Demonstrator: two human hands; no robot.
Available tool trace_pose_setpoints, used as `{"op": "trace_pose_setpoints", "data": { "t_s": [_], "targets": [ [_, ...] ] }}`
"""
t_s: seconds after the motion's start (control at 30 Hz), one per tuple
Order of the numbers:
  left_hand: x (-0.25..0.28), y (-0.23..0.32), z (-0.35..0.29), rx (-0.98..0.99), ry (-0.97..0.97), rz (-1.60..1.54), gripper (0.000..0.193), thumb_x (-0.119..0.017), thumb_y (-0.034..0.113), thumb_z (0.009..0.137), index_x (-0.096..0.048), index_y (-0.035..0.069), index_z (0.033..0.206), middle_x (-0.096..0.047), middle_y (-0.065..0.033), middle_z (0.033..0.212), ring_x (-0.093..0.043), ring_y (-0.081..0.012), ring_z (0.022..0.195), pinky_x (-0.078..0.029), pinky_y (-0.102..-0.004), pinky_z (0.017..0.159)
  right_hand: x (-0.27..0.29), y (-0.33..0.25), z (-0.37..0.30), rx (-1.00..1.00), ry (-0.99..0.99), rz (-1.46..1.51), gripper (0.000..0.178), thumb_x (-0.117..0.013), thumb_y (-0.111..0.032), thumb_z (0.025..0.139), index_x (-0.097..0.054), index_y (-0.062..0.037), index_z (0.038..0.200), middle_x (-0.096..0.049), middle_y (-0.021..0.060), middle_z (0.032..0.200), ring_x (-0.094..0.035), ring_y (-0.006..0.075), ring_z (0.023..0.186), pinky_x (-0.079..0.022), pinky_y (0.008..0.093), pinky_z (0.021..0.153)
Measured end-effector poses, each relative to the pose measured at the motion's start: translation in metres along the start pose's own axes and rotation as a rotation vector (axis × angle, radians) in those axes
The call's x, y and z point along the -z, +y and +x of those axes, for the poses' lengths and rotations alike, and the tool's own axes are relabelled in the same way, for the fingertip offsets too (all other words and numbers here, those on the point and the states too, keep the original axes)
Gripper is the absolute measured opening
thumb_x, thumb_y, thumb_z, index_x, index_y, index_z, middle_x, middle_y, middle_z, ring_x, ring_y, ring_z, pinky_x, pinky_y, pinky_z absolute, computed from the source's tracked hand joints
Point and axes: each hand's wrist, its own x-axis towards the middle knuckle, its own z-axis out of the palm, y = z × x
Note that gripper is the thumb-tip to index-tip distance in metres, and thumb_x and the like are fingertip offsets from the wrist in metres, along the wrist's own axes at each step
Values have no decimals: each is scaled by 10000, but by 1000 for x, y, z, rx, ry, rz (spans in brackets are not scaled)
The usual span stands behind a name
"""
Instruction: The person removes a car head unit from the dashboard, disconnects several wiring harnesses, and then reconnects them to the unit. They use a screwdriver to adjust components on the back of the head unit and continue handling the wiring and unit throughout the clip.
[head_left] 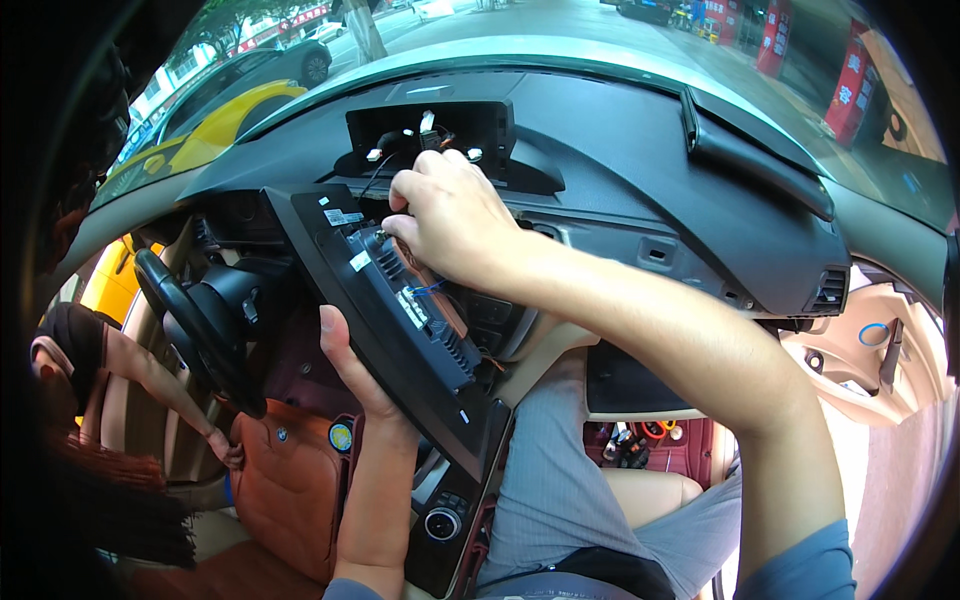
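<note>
A wide car display unit (345,270) is tilted over the centre console with its back facing up. Its finned grey housing, white labels, a white connector block (413,308) and thin blue wires show. My left hand (362,372) holds the unit by its near-left edge; the thumb shows, while the other fingers are hidden beneath it. At the upper end of the housing, my right hand (450,215) is closed in a pinch; what lies between its fingertips is too small to tell. Behind that hand, a dark dashboard recess (490,125) holds loose wires and white plugs (428,122).
The steering wheel (180,320) is at left, beside a brown leather seat (285,480). Another person's hand (226,450) rests on that seat. A rotary knob (442,523) sits on the console. Tools (630,445) lie in the right footwell. A dark panel (755,150) rests on the dashboard.
</note>
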Motion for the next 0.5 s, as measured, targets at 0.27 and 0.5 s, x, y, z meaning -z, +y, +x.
{"op": "trace_pose_setpoints", "data": {
  "t_s": [0.27, 0.5],
  "targets": [
    [8, 1, 1, -77, -22, -157, 814, -478, 719, 1027, -508, 59, 1502, -623, -137, 1384, -646, -257, 1222, -566, -438, 1013, 4, -53, -142, -489, 58, 497, 658, -770, -267, 973, -504, 105, 1445, -558, 290, 1421, -569, 426, 1342, -452, 443, 1155],
    [4, -10, -13, -172, 225, -50, 954, -457, 805, 983, -419, 55, 1572, -528, -156, 1444, -596, -274, 1255, -547, -425, 1033, -1, -62, -241, -1051, 123, 1277, 736, -655, -346, 1087, -332, 17, 1640, -510, 218, 1592, -553, 266, 1407, -471, 429, 1146]
  ]
}}
